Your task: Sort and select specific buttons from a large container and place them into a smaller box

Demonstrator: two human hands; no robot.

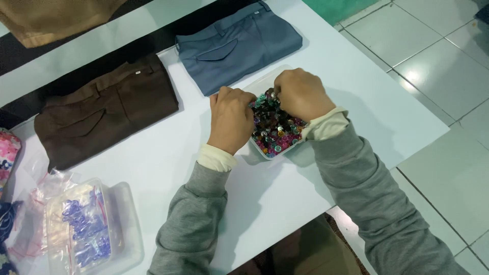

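A clear plastic tray (261, 83) full of small multicoloured beads (275, 133) sits on the white table (153, 158). My left hand (232, 118) rests on the tray's left side with its fingers curled into the beads. Over the tray's far right part, my right hand (301, 93) has its fingers bent down and pinched together among the beads. What the fingertips hold is hidden under the knuckles. Both arms wear grey sleeves with cream cuffs.
Folded brown trousers (104, 109) and folded blue-grey trousers (239, 43) lie at the back of the table. A clear box with purple beads in bags (84, 224) stands at the front left. The table's right edge drops to a tiled floor (438, 66).
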